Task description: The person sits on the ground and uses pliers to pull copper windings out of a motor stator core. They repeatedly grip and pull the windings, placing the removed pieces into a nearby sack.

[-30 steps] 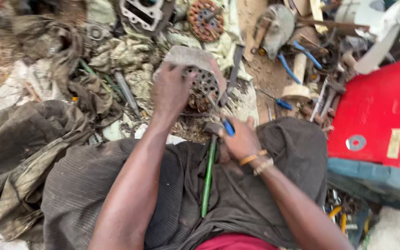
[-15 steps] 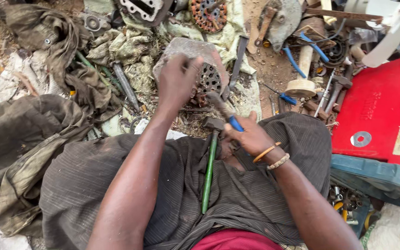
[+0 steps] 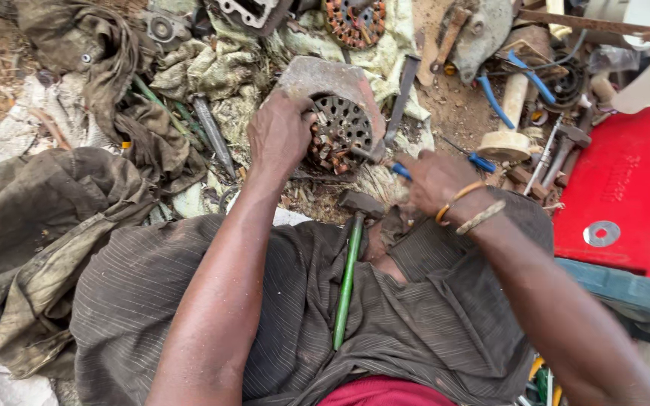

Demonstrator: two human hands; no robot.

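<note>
the left hand (image 3: pixel 280 135) clamps down on the round motor core (image 3: pixel 340 135), its grip closed over the rim, pinning it on the rag-strewn ground just past the knees so it can't roll. the right hand (image 3: pixel 434 179) has its grip shut on blue-handled pliers (image 3: pixel 400 171), nose at the core's copper windings. a green-handled hammer (image 3: pixel 347 278) lies across the lap, in easy reach

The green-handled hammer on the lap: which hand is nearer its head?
Right. The right hand grips blue-handled pliers just above the hammer head; the left hand rests farther up on the motor stator.
</note>
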